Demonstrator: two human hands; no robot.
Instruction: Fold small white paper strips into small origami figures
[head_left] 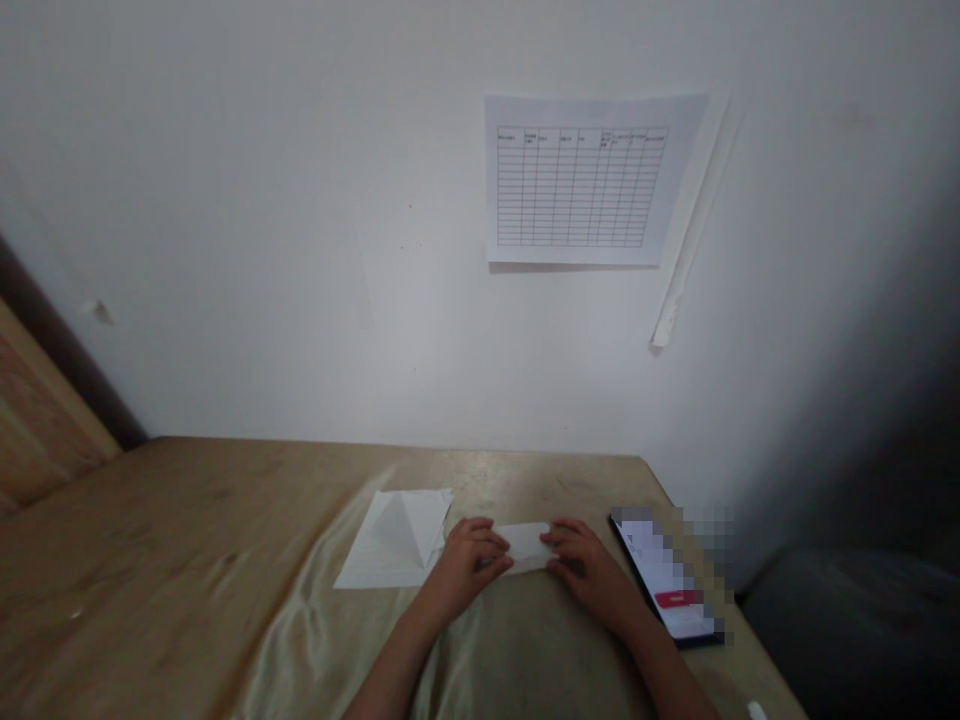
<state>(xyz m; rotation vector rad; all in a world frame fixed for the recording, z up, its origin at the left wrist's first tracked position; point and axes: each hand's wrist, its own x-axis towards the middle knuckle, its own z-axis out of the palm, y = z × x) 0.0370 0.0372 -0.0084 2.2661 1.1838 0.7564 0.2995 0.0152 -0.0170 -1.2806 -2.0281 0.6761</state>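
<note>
A small white piece of paper (526,545), seemingly folded, lies between my hands at the front middle of the table. My left hand (474,558) grips its left end, with thumb and fingers closed on the edge. On the opposite end, my right hand (581,558) pinches the paper in the same way. Just left of my left hand rests a larger stack of white paper sheets (375,555), the top one showing a triangular crease or fold. Fingertips partly cover both ends of the held paper.
A tablet (649,565) with a lit, partly blurred screen lies right of my right hand. The table (187,540) has a wrinkled gold-brown cover. Behind it rises a white wall (300,250) bearing a printed table sheet (581,190). A wooden panel (45,420) stands at left.
</note>
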